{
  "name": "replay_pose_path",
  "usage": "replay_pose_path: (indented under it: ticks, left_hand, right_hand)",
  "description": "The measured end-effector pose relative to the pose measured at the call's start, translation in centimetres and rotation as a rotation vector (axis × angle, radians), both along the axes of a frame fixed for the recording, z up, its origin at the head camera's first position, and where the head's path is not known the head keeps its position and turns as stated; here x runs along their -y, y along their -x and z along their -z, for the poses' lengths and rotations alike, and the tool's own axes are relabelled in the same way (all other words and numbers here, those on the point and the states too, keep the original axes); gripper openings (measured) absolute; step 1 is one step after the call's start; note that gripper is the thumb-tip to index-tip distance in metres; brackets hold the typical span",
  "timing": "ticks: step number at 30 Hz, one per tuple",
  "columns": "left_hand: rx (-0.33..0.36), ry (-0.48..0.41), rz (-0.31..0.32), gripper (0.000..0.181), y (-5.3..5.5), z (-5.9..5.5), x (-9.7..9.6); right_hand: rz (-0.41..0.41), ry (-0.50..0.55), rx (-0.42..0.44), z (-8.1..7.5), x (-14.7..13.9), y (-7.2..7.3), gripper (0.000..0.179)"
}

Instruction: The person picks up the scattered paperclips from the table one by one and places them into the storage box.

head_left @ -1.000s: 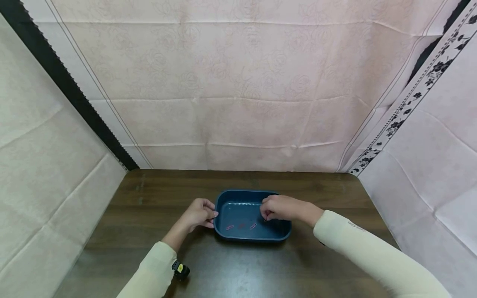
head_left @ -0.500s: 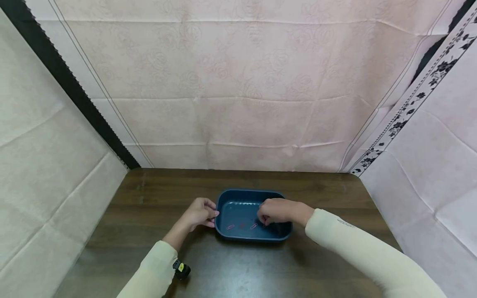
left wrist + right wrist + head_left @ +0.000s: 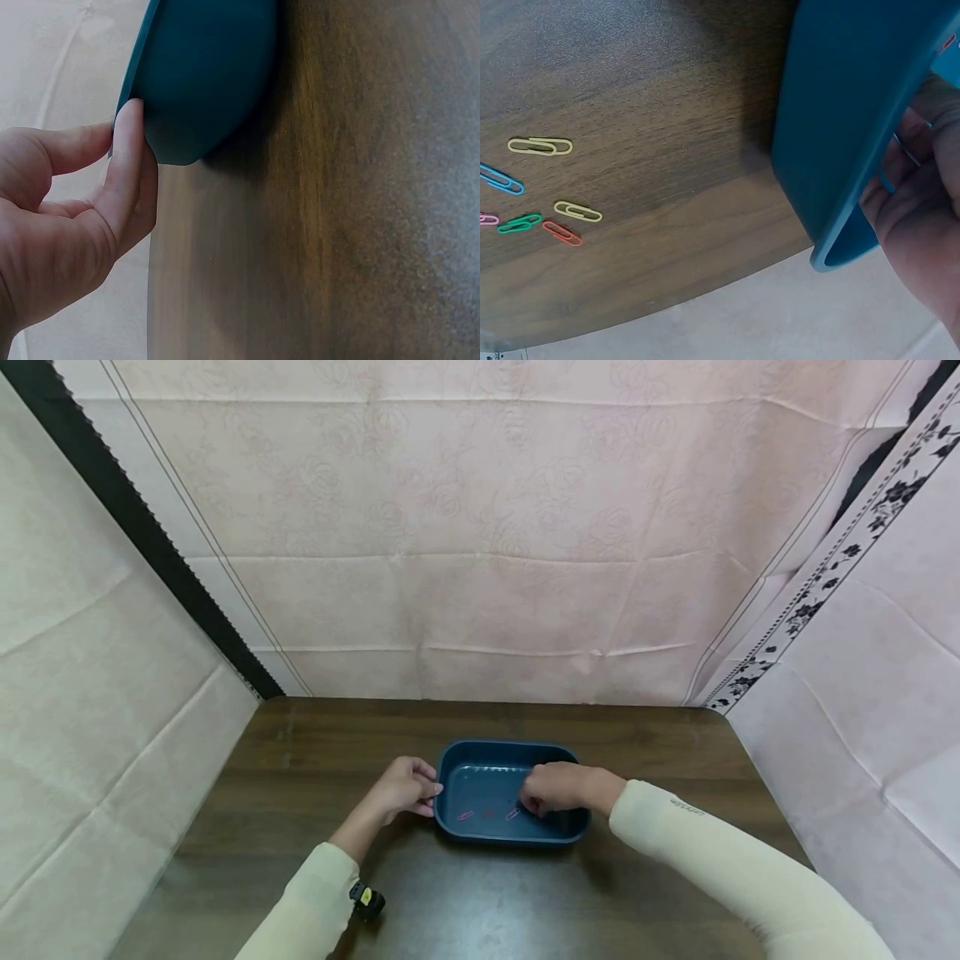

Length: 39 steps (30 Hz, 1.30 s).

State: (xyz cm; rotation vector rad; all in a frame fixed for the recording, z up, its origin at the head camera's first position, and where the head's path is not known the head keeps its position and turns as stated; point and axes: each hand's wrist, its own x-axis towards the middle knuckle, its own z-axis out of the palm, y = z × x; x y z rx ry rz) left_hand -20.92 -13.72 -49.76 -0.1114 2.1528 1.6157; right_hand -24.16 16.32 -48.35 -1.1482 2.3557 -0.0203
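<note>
A dark blue rectangular plastic tray (image 3: 483, 787) sits on the wooden table. My left hand (image 3: 407, 788) pinches its left end, the thumb and fingers meeting at the rim in the left wrist view. Inside the tray's right half, my right hand (image 3: 558, 787) reaches down with bent fingers. Its fingertips are hidden in both views, so I cannot tell whether they hold anything. Left of those fingers, a pink paper clip (image 3: 466, 816), a red paper clip (image 3: 487, 814) and another pinkish paper clip (image 3: 513, 814) lie on the tray's floor.
In the right wrist view, several paper clips lie on the table (image 3: 667, 150) outside the tray: yellow (image 3: 540, 145), blue (image 3: 501, 180), green (image 3: 520, 223) and red (image 3: 562, 232) among them. Pale cloth (image 3: 480, 568) hangs behind the table and along both sides.
My right hand has shifted slightly left and deeper into the tray, its forearm following. My left hand keeps its place at the rim.
</note>
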Motion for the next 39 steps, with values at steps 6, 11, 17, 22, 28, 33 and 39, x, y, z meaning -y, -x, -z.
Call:
replay_pose_path:
  ticks: [6,11,17,22,28,33,39]
  left_hand:
    - [-0.002,-0.002,0.000,0.024,0.1,0.2,0.0]
    - [0.001,-0.001,-0.001,0.024,0.1,0.2,0.1]
    - [-0.001,0.003,0.001,0.023,0.0,0.0,0.0]
    - [-0.003,0.000,0.002,0.023,0.0,0.1,0.0]
    - [-0.002,-0.005,0.003,0.024,0.1,0.3,0.0]
    - [-0.008,-0.012,0.005,0.023,0.1,0.2,0.0]
    - [-0.015,-0.015,0.006,0.023,0.0,0.3,0.0]
  right_hand:
    - [-0.017,-0.009,-0.007,0.6,0.0,0.1,0.011]
    - [-0.026,0.001,-0.014,0.9,0.0,0.1,0.012]
    - [-0.029,0.035,-0.004,1.0,-0.3,0.0,0.011]
    - [-0.015,0.089,0.014,1.1,-0.7,0.2,0.009]
    - [0.043,0.156,0.038,0.5,-1.2,0.2,0.007]
    - [0.058,0.199,0.021,-0.2,-1.7,0.2,0.006]
    - [0.130,0.281,0.038,-1.0,-2.5,0.1,0.016]
